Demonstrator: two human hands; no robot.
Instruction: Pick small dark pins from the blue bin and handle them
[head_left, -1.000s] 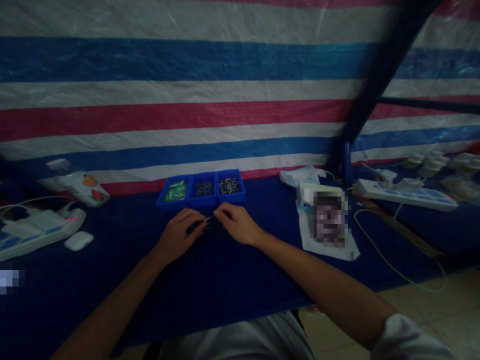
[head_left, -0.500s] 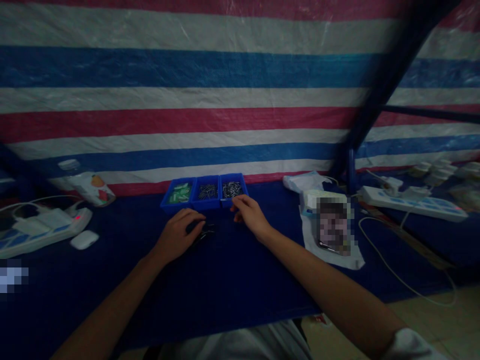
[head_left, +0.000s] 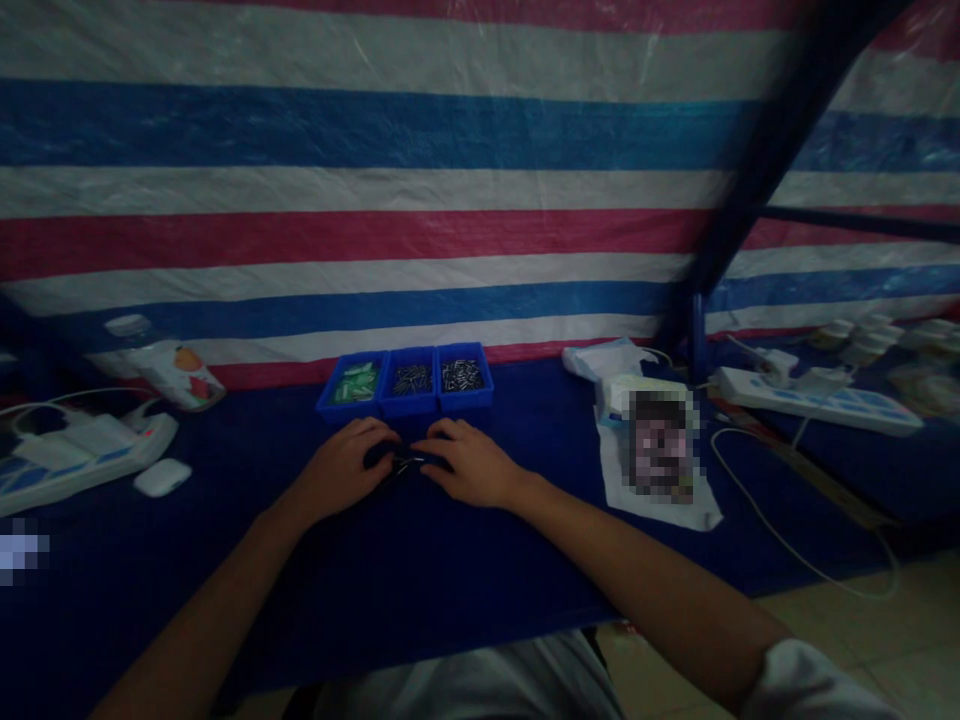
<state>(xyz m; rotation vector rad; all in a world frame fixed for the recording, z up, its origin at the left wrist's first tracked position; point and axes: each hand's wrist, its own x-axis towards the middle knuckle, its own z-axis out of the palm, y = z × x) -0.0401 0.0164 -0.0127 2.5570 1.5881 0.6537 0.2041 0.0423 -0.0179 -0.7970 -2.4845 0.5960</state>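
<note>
My left hand [head_left: 351, 466] lies low over the blue table, its fingers curved and thumb bent in, around something dark that I cannot make out. Facing it, my right hand [head_left: 471, 464] has its fingers and thumb curled inward. Small thin metal pieces [head_left: 409, 464] glint in the narrow gap between the fingertips. Shadow hides exactly what each hand grips. Just beyond stand three joined blue bins: the left bin [head_left: 354, 384] holds green and whitish packets, the middle bin [head_left: 410, 382] dark small metal parts, the right bin [head_left: 463, 377] shinier short metal pins.
On the left are a power strip [head_left: 90, 450], a white case [head_left: 163, 477] and a bottle [head_left: 169, 365]. To the right lie a white sheet with packs [head_left: 611, 470], another power strip [head_left: 817, 400] and a looped cable [head_left: 780, 545]. A striped tarpaulin [head_left: 450, 190] hangs behind.
My right hand has moved left and toward me, away from the right bin, to meet the left hand. My left hand has shifted slightly left. The view has tilted a little.
</note>
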